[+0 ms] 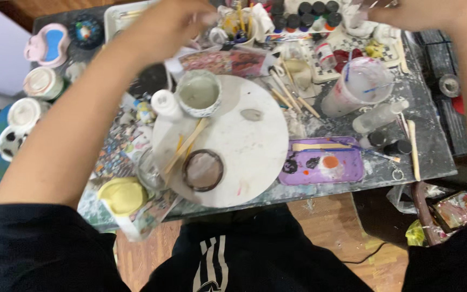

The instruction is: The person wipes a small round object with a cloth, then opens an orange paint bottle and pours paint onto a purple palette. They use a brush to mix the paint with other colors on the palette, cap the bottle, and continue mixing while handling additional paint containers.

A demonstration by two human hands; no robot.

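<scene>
My left hand [171,21] is raised over the far side of the table, blurred, with its fingers bunched close to a cup of brushes [239,30]. I cannot tell whether it holds anything. My right hand [406,12] is at the top edge, partly cut off and blurred, above a crumpled white cloth [377,30]. Below my arms lies a round white board [255,146]. On the board are a patterned cup of pale grey liquid [198,93], a small dark-rimmed dish [203,170] and wooden sticks [186,143].
A purple palette tray [347,167] with paint blobs lies right of the board, and a large clear plastic cup [360,84] stands behind it. Dark-lidded paint jars [304,15] line the back. White ceramic pieces [25,113] sit at the left, and a yellow-lidded container [121,196] is near the front edge.
</scene>
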